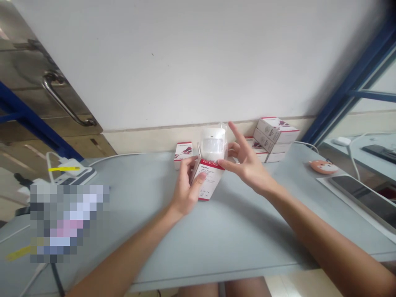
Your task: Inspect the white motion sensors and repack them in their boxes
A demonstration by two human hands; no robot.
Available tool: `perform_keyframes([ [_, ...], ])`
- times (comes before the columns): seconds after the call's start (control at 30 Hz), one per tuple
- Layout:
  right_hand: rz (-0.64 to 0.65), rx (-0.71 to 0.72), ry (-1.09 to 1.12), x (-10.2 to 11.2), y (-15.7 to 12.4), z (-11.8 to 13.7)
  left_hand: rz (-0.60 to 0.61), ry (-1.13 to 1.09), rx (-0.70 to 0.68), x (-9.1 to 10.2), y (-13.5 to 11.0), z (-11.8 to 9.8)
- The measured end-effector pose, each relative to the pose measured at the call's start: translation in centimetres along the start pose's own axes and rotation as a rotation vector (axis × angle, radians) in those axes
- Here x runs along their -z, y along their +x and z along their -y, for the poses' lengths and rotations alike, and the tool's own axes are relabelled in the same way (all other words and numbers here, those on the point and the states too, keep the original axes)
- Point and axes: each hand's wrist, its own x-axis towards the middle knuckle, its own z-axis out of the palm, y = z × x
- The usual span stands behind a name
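My left hand [187,189] is wrapped round a small white and red cardboard box [210,181] with "DETECTOR" printed near its top, thumb across the printed face. Out of the box's upper end sticks a white motion detector [213,142] in a clear plastic bag. The lower part of the detector is hidden by the box. My right hand [247,165] pinches the bagged detector at its right side near the box's opening, its index finger stretched upward. Both hands hold these things above the grey table.
A similar box [183,153] stands against the wall, left of my hands. More boxes [275,138] are stacked at the right. An orange animal-shaped object [324,166] and a dark flat device [365,198] lie farther right. A power strip [74,171] with cables sits left, by a blurred-out patch.
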Motion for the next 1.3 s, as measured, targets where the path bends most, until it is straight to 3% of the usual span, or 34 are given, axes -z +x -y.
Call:
perform_keyframes([
  [0.2, -0.039, -0.011, -0.206, -0.2, -0.3, -0.4, -0.027, -0.066, 0.046, -0.2, -0.1, -0.1],
  [0.47, 0.017, 0.216, -0.470, -0.3, 0.0, -1.7, -0.122, -0.123, 0.116, -0.2, 0.3, 0.4],
  [0.63, -0.041, 0.314, -0.568, -0.6, -0.1, -1.4, -0.078, -0.107, 0.076, 0.0, 0.2, 0.5],
  [0.97, 0.089, 0.440, -0.507, -0.4, -0.4, -0.5, 0.110, 0.129, -0.140, 1.2, 0.7, -0.3],
  [1.1, -0.066, 0.357, -0.284, 0.9, 0.6, -0.8, 0.062, 0.247, -0.218, 1.4, 1.0, -0.7],
  [1.17, -0.136, 0.239, -0.324, 2.4, 1.3, -1.4, 0.027, 0.250, -0.236, 1.3, 1.0, -0.8],
  [1.2, -0.106, 0.167, -0.410, 3.2, 1.7, -1.9, 0.012, 0.234, -0.243, 1.2, 1.1, -0.8],
  [1.3, 0.150, 0.046, -0.800, 5.2, 2.2, -3.9, -0.036, 0.186, -0.276, 0.9, 1.0, -0.7],
])
